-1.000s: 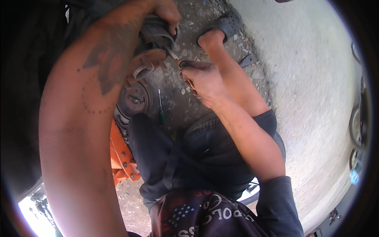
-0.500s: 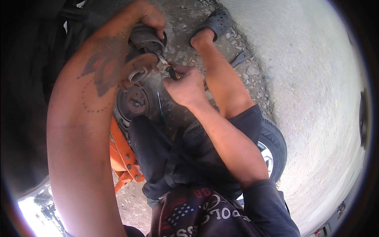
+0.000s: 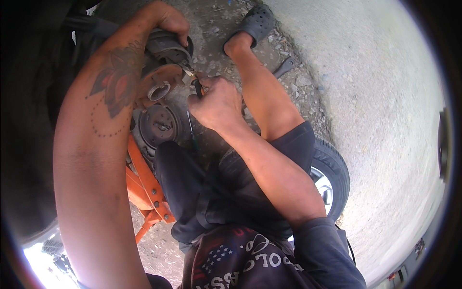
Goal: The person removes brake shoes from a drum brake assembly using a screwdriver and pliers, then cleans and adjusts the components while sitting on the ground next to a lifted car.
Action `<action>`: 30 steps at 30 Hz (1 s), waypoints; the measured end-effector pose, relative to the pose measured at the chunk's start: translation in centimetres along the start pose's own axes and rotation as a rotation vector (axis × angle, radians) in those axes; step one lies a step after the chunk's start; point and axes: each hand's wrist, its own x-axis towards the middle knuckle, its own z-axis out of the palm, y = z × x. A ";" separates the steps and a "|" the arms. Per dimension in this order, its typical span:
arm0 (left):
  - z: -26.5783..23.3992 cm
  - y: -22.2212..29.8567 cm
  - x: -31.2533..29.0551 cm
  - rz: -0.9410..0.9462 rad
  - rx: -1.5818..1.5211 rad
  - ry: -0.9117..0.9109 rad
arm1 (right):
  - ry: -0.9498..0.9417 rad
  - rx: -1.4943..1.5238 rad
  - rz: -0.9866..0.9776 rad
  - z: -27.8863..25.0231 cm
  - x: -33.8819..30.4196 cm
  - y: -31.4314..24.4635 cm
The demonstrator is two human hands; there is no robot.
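Observation:
My left hand reaches to the far left, its fingers curled over the rim of a dark rounded metal part. My right hand is closed around pliers with black and orange handles. Their metal tip meets the lower edge of the dark part, though the exact contact is too small to make out. Just under that part sits a rusty hub piece with a round bore. On the ground below it lies a round, dark brake drum.
A thin screwdriver lies beside the drum. Orange jack-like steelwork stands left of my knee. A wheel with its tire lies at my right. Past my grey-clogged foot runs a concrete edge; a flat wrench rests on the gravel.
The whole scene sits slightly further left and up as the view shifts. Both hands keep their holds; the right hand with the pliers has turned a little.

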 end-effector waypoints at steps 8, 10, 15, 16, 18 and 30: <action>0.3 -0.9 0.6 -0.009 0.047 -0.003 | 0.030 -0.369 -0.131 -0.8 -0.7 -0.4; 0.1 -0.5 0.7 -0.086 -0.007 -0.040 | 0.006 -0.360 -0.112 -1.0 -0.6 -0.5; -0.7 0.6 1.4 -0.122 0.028 -0.096 | -0.063 -0.296 -0.085 -1.7 -0.5 -0.5; -0.7 0.5 1.4 -0.125 -0.011 -0.095 | -0.085 -0.289 -0.078 -1.7 -0.5 -0.5; -0.4 0.1 1.7 -0.139 -0.091 -0.118 | -0.119 -0.273 -0.069 -1.9 -0.2 -0.3; -0.2 1.2 1.0 -0.331 -0.355 -0.092 | -0.118 -0.297 -0.067 -2.4 -0.3 0.3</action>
